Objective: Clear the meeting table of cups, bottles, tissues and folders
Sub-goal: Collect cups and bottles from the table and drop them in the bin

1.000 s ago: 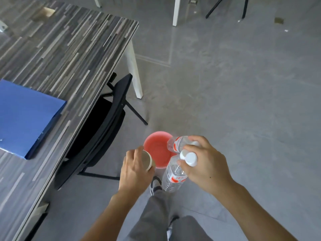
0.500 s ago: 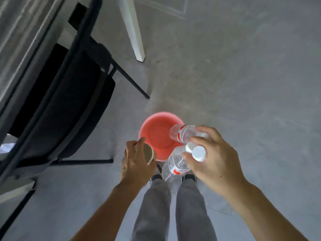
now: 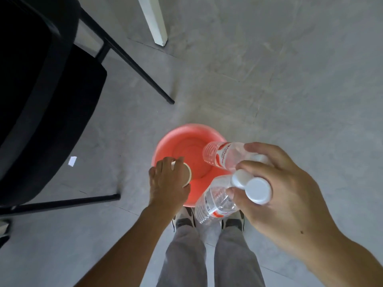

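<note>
1. Over the red bucket (image 3: 165, 146) on the grey floor (image 3: 290, 79), both of the person's hands hang close together, with the shoes (image 3: 183, 219) and grey trousers (image 3: 186, 255) just behind the bucket's near rim.
2. The left hand (image 3: 167, 185) has its grip closed around a paper cup (image 3: 186, 172); the cup lies on its side, its open mouth facing the inside of the bucket, right above the near left rim.
3. The right hand (image 3: 284, 193) has its grip clamped on two clear plastic bottles at once, held near their necks.
4. The first bottle (image 3: 222, 155) sticks out toward the bucket's middle, its bottom end over the opening and its red label showing.
5. The second bottle (image 3: 215, 201) hangs with its base pointing down toward the shoes, over the bucket's near rim; its white cap (image 3: 257, 190) faces up beside the thumb.
6. No bottle or cup can be seen lying inside the bucket.
7. To the left stands a black chair (image 3: 41, 100), its legs on the floor, and a white leg (image 3: 154, 19) of the surface comes down at the far edge of the view.
</note>
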A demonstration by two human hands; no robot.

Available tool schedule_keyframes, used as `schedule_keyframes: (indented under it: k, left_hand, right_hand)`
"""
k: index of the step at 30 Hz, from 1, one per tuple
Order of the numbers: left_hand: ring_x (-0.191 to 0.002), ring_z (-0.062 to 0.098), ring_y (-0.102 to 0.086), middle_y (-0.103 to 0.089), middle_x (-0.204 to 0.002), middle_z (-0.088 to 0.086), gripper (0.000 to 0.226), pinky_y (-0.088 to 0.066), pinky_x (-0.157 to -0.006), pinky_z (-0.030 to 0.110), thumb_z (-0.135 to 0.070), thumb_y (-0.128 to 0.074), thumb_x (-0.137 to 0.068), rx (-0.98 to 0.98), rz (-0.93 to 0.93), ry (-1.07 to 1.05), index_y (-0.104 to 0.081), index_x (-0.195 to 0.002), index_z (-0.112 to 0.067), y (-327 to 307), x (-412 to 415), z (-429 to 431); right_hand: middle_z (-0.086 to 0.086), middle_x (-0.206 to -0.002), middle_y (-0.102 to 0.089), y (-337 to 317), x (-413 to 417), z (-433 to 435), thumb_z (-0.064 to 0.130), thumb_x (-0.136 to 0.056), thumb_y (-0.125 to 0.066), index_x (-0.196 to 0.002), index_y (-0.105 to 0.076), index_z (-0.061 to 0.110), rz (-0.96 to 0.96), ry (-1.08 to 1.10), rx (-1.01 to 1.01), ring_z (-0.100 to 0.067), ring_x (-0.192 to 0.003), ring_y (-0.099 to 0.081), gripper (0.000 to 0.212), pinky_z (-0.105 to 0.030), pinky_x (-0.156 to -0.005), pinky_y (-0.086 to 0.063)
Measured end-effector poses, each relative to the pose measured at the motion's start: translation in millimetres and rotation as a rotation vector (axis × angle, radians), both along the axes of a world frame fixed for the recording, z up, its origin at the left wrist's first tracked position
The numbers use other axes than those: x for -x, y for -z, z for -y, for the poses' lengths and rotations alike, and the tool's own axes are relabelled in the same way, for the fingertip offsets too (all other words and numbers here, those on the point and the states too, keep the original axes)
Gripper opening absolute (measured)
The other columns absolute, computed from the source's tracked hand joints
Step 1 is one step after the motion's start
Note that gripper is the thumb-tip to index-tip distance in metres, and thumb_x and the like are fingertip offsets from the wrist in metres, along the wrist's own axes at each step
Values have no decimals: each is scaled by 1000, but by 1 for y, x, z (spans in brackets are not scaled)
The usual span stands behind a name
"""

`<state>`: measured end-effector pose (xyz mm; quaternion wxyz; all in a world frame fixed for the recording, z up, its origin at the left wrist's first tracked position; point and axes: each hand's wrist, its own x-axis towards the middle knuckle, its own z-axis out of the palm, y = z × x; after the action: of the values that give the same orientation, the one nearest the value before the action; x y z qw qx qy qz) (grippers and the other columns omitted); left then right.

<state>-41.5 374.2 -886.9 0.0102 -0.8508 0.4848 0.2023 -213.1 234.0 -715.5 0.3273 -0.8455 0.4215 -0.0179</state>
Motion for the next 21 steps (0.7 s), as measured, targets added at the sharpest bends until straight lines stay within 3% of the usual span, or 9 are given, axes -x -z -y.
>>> schedule_keyframes:
  k: [3,8,13,18,21]
  left_hand:
    - [-110,30,-56,-57,-123,7,79,-46,-87,44,-39,-88,-60,-11,27,12,-54,-129,-21,29,5,7]
    - [-104,29,-56,-57,-119,6,79,-48,-82,43,-38,-89,-57,-11,11,37,-54,-125,-21,74,11,17]
    - [-106,24,-53,-50,-125,3,79,-50,-81,39,-40,-81,-68,-64,-101,-18,-43,-135,-26,100,10,14]
    - [-98,27,-59,-57,-113,9,49,-58,-72,39,-14,-74,-79,89,-67,-77,-56,-124,-14,88,2,2]
    - [-104,29,-54,-56,-116,12,37,-53,-80,44,-10,-70,-83,206,49,-235,-61,-118,-12,71,-8,-11]
  right_hand:
    - [20,-134,-55,19,1,5,44,-67,-82,-94,-70,39,7,0,-7,-15,-78,-70,30,-37,-59,-57]
    - [19,-133,-56,45,-3,16,58,-70,-64,-92,-70,37,28,-13,-1,-14,-78,-71,31,-37,-58,-57]
    - [17,-132,-58,62,-9,21,53,-68,-69,-92,-71,36,38,-23,-7,-15,-79,-71,29,-41,-59,-58]
    - [18,-132,-56,70,-20,21,54,-70,-65,-92,-70,36,16,-46,-19,-14,-81,-70,29,-39,-61,-58]
    - [18,-132,-55,74,-33,19,52,-72,-68,-93,-70,37,1,-74,-34,-13,-78,-69,26,-37,-60,-57]
